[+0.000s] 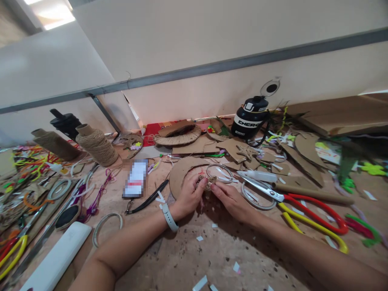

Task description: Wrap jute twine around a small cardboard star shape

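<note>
Between my left hand (188,195) and my right hand (229,198) is a small bundle of brown twine (208,184). Both hands pinch it, thumbs on top and fingers curled beneath. Its exact form is partly hidden by the fingers. Just behind the left hand lies a round cardboard piece (177,174) with a curved cut edge. Pale rings (258,202) rest close to the right hand. To the right are large scissors (277,197) with red and yellow handles, blades towards the hands, beside a translucent white tube (261,176).
A phone (135,178) and black strap (151,197) lie left. Twine spools (97,145) stand behind them. A black bottle (250,119) with its lid up stands at the back, near a twine-wrapped ring (178,139). Cardboard scraps and a cardboard tube (315,193) clutter the right.
</note>
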### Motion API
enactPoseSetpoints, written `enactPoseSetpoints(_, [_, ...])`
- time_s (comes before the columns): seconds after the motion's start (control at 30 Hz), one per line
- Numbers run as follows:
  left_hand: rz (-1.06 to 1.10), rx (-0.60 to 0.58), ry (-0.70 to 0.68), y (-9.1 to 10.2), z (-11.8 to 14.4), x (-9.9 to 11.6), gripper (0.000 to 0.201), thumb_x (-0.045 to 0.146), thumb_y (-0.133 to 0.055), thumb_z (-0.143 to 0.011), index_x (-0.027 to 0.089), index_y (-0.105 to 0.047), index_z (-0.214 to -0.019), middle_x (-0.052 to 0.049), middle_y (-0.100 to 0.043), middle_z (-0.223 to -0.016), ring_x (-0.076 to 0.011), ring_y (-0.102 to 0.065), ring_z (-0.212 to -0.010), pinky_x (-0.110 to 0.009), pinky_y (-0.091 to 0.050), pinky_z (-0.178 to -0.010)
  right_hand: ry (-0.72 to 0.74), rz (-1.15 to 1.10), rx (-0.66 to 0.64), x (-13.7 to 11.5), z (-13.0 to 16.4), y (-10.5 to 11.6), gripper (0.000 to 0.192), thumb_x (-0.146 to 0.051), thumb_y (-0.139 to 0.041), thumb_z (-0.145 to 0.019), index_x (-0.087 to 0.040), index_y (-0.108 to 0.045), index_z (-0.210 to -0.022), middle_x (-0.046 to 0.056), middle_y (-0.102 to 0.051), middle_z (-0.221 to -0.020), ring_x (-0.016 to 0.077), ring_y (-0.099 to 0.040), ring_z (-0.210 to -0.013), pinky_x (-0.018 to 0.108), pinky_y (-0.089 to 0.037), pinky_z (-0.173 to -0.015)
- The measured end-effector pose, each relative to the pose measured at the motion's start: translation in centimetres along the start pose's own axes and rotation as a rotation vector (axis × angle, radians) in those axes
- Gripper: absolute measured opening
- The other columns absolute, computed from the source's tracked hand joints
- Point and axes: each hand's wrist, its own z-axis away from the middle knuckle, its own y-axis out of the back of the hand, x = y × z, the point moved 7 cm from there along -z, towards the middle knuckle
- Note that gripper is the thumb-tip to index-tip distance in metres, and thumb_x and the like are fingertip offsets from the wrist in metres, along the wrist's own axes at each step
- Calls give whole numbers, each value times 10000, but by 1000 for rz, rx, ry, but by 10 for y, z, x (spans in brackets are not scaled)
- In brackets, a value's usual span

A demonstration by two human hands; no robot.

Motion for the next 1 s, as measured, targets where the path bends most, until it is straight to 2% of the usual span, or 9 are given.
enactPoseSetpoints(0.1, [36, 26, -7, -3, 3, 0, 388, 539, -487, -956, 176, -603, -883, -59, -670, -896, -183, -603, -882, -296, -498, -842, -8, 0, -6, 2, 1, -3, 544, -711, -442, -901, -209, -608, -774, 14, -580, -708, 188, -502, -686, 311, -442, -675])
enactPoseSetpoints(0.17, [101, 26, 39, -6, 6, -5, 419, 593, -513, -926, 186, -575, -847, -22, -636, -739, -154, -599, -713, -261, -506, -686, -16, 12, -14, 5, 1, -5, 547, -713, -427, -906, -207, -586, -769, 14, -570, -714, 183, -499, -696, 304, -445, -686])
enactPoseSetpoints(0.23, [195, -17, 120, -13, 8, -11, 465, 655, -511, -899, 194, -548, -855, 36, -547, -572, -116, -520, -496, -226, -445, -502, -27, 7, -23, 7, 2, -5, 549, -717, -416, -907, -211, -568, -759, 12, -557, -710, 179, -491, -689, 298, -445, -674])
enactPoseSetpoints(0.3, [274, -43, 175, -17, 9, -14, 507, 703, -522, -864, 196, -530, -859, 68, -495, -518, -93, -448, -395, -210, -382, -414, -32, -10, -22, 8, 2, -5, 548, -722, -419, -901, -213, -565, -756, 8, -546, -705, 176, -488, -682, 297, -445, -667])
enactPoseSetpoints(0.43, [315, -33, 174, -14, 7, -10, 537, 719, -520, -852, 183, -562, -848, 27, -568, -603, -120, -537, -498, -243, -467, -502, -38, -32, 8, 5, 2, -1, 565, -740, -453, -872, -216, -541, -680, -8, -499, -639, 166, -463, -626, 298, -424, -619])
enactPoseSetpoints(0.57, [188, -12, 91, -8, 3, -7, 509, 668, -460, -915, 188, -612, -843, -21, -609, -641, -195, -631, -735, -299, -523, -682, -103, -84, 11, 11, 2, 4, 601, -752, -381, -891, -220, -517, -646, -2, -521, -595, 169, -469, -574, 303, -394, -554])
enactPoseSetpoints(0.77, [80, -59, 78, -14, 8, -18, 472, 643, -457, -926, 206, -518, -760, 21, -521, -550, -133, -518, -504, -250, -417, -483, -67, -66, 105, 17, -2, 9, 522, -704, -532, -830, -211, -549, -660, -19, -478, -613, 153, -424, -592, 288, -365, -555])
enactPoseSetpoints(0.87, [128, -106, 109, -19, 10, -17, 491, 666, -461, -912, 195, -518, -787, 36, -511, -548, -100, -466, -409, -227, -361, -401, -27, -92, 111, 14, -2, 6, 524, -697, -511, -845, -207, -560, -664, -21, -467, -621, 147, -408, -594, 286, -373, -571])
enactPoseSetpoints(1.0, [261, -90, 196, -16, 8, -17, 550, 719, -498, -860, 177, -580, -902, 15, -578, -623, -104, -520, -437, -224, -418, -420, -20, -102, 98, 10, -2, 7, 540, -705, -491, -865, -204, -577, -683, -15, -509, -633, 148, -446, -593, 286, -399, -573])
